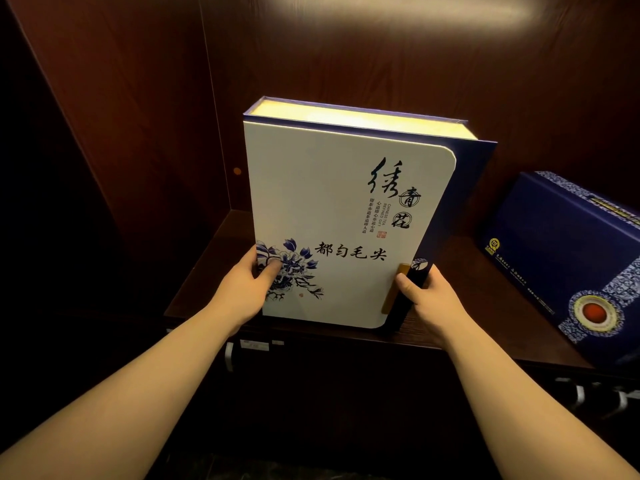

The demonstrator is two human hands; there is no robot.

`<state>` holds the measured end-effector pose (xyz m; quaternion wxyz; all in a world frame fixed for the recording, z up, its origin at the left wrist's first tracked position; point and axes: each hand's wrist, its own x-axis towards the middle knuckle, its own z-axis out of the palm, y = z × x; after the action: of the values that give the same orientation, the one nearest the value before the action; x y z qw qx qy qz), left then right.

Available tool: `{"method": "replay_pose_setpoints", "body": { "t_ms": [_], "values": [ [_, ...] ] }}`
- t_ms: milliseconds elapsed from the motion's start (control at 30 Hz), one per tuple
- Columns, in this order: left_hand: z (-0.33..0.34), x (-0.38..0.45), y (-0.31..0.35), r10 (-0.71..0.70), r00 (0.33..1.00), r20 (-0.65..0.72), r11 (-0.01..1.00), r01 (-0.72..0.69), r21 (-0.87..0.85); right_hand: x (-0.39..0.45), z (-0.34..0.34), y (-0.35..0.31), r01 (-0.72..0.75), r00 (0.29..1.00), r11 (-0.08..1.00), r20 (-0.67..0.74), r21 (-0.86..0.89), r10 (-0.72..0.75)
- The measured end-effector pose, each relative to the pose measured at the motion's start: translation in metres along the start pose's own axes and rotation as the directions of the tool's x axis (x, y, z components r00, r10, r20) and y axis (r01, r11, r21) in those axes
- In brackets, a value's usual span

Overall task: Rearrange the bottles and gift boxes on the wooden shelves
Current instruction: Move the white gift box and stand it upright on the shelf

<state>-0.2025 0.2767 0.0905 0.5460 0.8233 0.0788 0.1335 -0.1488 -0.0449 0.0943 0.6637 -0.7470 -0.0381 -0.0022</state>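
While the white tea gift box [346, 223] stands upright near the front edge of the wooden shelf [214, 258], its long axis runs vertically and both grips sit low on it. Left hand [247, 285] clasps the lower left edge, thumb on the blue flower print. Right hand [424, 294] clasps the lower right edge beside the tan clasp [394, 289]. To the right, well apart, a dark blue gift box [568, 258] leans tilted. Box contents are not visible.

Both arms extended forward, left hand [244, 289] and right hand [427, 299] clasped, thumbs forward
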Motion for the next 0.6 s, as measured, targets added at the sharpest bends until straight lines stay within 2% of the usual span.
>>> {"method": "replay_pose_setpoints", "body": {
  "t_ms": [600],
  "values": [
    [0.0031,-0.0026,0.0046,0.033,0.997,-0.063,0.994,-0.026,0.106,-0.0007,0.0051,0.0010,0.009,1.000,1.000,0.023,-0.019,-0.008]
  ]
}}
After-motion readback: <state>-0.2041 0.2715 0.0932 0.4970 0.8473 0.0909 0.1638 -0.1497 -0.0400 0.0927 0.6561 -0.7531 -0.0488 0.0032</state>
